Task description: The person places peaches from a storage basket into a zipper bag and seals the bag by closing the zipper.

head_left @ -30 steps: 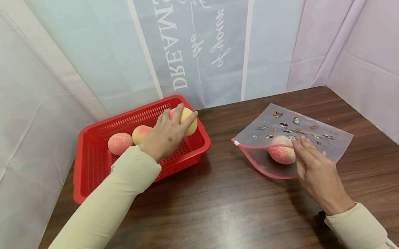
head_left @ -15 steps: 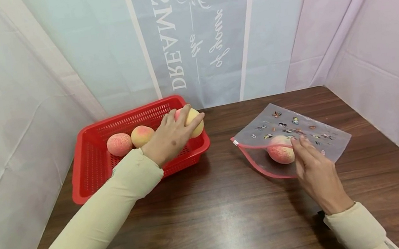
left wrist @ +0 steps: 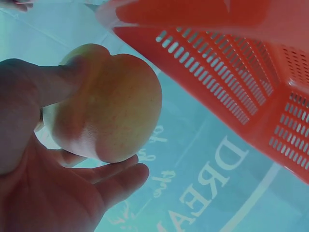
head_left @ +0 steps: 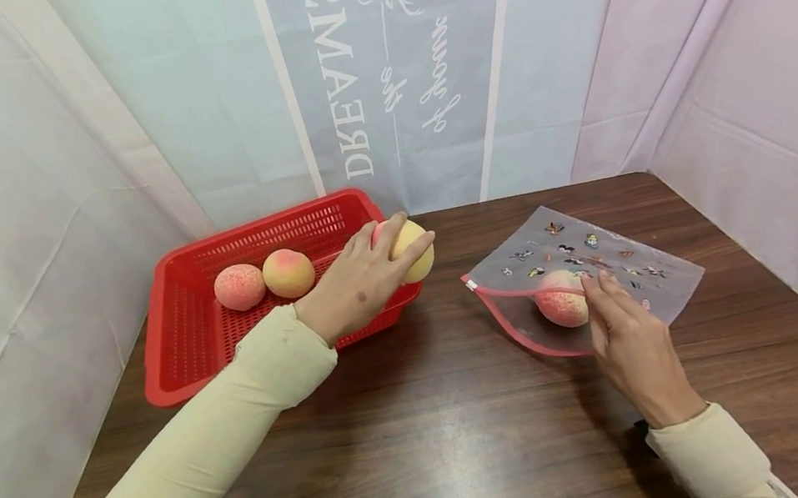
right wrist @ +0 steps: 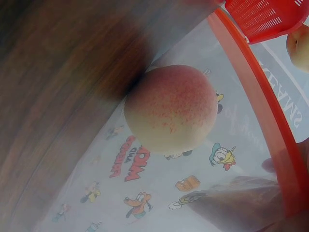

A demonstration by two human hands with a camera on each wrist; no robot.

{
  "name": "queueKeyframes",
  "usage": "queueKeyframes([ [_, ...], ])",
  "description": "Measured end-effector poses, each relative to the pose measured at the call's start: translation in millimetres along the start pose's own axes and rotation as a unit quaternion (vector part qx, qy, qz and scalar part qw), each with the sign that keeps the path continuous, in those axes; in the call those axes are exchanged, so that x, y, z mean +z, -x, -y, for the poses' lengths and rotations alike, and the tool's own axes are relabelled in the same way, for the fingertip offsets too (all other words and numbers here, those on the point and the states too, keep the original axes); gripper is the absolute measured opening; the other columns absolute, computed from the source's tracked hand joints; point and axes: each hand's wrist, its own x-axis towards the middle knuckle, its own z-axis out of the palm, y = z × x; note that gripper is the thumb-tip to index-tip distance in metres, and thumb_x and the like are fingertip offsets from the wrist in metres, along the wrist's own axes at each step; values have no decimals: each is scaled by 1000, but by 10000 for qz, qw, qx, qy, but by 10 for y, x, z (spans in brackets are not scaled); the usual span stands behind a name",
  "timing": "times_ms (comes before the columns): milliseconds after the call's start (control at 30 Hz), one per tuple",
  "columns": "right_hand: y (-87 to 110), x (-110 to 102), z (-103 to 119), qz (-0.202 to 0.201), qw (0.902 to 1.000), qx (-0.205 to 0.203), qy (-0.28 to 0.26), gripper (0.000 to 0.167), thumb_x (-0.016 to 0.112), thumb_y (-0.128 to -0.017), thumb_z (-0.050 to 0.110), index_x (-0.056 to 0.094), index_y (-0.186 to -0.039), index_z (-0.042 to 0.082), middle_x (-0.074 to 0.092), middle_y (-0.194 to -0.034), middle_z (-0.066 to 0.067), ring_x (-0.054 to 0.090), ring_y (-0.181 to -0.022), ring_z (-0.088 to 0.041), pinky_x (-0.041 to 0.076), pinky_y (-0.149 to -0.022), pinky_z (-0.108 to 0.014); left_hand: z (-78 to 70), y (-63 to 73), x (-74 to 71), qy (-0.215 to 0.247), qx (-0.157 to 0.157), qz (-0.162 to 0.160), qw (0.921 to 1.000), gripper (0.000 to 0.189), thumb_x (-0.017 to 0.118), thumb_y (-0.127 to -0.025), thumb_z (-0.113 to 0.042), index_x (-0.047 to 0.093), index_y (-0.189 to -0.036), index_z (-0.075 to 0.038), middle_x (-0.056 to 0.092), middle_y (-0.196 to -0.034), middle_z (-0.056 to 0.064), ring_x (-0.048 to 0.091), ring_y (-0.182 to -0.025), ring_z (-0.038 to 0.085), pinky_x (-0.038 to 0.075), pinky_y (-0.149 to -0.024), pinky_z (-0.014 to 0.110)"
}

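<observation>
Left hand (head_left: 361, 283) gripping a peach (head_left: 415, 254) by the red basket (head_left: 260, 228), right hand (head_left: 635, 348) pinching the zip bag (head_left: 566, 250). I'd call this carrying; next move needs bag mouth wide.

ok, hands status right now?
Left hand: closed around a peach.
Right hand: closed, pinching the edge of the red-trimmed zip bag.
</observation>
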Motion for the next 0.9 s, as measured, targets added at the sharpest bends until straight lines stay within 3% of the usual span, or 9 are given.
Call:
queueKeyframes([
  [200,4,3,4,41,10000,42,14,42,71,-83,-10,66,-124,-7,61,-125,-31,61,-114,-48,44,-84,-71,-69,-16,17,236,199,-239,9992,63,72,-87,-10,48,-145,-9,43,-140,25,53,-112,43,49,-95,47],
  [433,4,5,2,34,10000,42,14,42,71,-82,-10,66,-124,-6,61,-124,-31,61,-113,-47,45,-84,-71,-152,-42,15,362,278,55,9989,61,64,-90,1,46,-147,-12,39,-144,24,51,-115,44,46,-99,47],
  [667,10,0,-14,2,10000,27,20,41,70,-83,-10,66,-123,-6,61,-124,-31,61,-113,-47,45,-84,-70,-251,-91,30,339,355,360,9981,69,66,-87,2,44,-150,-15,35,-149,23,46,-123,44,43,-104,46],
  [900,13,-18,-19,-11,10000,30,-5,41,70,-82,-11,67,-123,-6,61,-124,-31,61,-113,-47,46,-83,-70,-365,-125,84,266,482,404,9977,64,61,-91,2,45,-150,-16,35,-150,23,45,-125,44,39,-108,47],
])
